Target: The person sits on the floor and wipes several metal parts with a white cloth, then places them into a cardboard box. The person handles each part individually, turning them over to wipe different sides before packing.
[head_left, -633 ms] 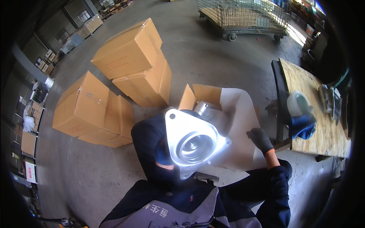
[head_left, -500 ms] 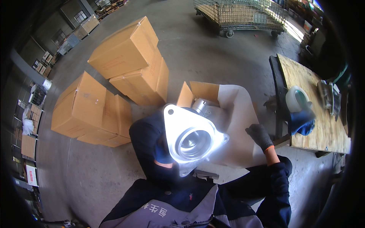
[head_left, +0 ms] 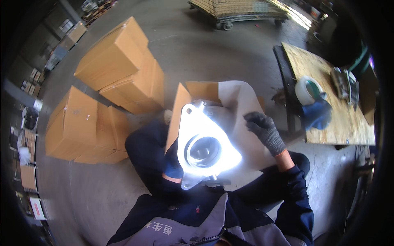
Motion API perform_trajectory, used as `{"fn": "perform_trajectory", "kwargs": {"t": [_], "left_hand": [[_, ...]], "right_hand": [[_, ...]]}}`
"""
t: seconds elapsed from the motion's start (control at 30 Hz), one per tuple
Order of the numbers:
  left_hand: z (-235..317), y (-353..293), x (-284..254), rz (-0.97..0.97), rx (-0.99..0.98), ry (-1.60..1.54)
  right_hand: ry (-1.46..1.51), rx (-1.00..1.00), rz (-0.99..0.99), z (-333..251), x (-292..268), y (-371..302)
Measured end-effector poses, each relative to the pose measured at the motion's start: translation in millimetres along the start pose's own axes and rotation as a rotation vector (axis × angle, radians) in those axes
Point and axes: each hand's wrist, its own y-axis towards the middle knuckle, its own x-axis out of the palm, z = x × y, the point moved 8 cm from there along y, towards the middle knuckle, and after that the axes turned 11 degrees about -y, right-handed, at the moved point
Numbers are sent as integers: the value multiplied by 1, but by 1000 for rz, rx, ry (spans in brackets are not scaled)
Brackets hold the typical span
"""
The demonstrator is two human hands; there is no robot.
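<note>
A shiny cast metal flange housing [head_left: 225, 153], roughly triangular with lugs and a round bore, is held up in front of me over the open box. My left hand [head_left: 174, 162], in a dark blue glove, grips its left edge; most of the fingers are hidden behind the casting. To the right, my right hand [head_left: 266, 132], in a grey knit glove with an orange cuff, is raised beside the pale liner sheet [head_left: 242, 96]. Its fingers are loosely bent and apart, holding nothing. The cardboard box [head_left: 177, 110] contains another metal part [head_left: 201, 103], partly covered by the housing.
Stacked closed cartons [head_left: 111, 61] stand at the left on the concrete floor. On the right, a plywood-topped table [head_left: 340, 127] carries a tape roll [head_left: 304, 91], a blue cloth-like item [head_left: 317, 114] and metal parts [head_left: 345, 86]. A wire cage cart [head_left: 246, 14] is at the back.
The housing has turned and now sits lower over the box, still in my left hand. My right hand has risen and moved inward, its fingers looser. The whole view has shifted a little.
</note>
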Motion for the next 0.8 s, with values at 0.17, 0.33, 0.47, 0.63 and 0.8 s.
{"fn": "perform_trajectory", "kwargs": {"t": [0.17, 0.33, 0.47, 0.63, 0.8], "left_hand": [[-14, -7, 26, -138, 40, 145], [-27, -20, 55, -313, 88, 265], [-32, -28, 66, -399, 128, 350], [-39, -33, 74, -488, 280, 561], [-27, -25, 80, -415, -13, 277]], "right_hand": [[199, -175, 30, -96, 30, -23], [125, -49, -71, -124, 26, -46], [57, -91, 23, -127, 17, -60], [103, -9, 63, -109, 15, -66], [206, 52, 16, -105, 12, -72]]}}
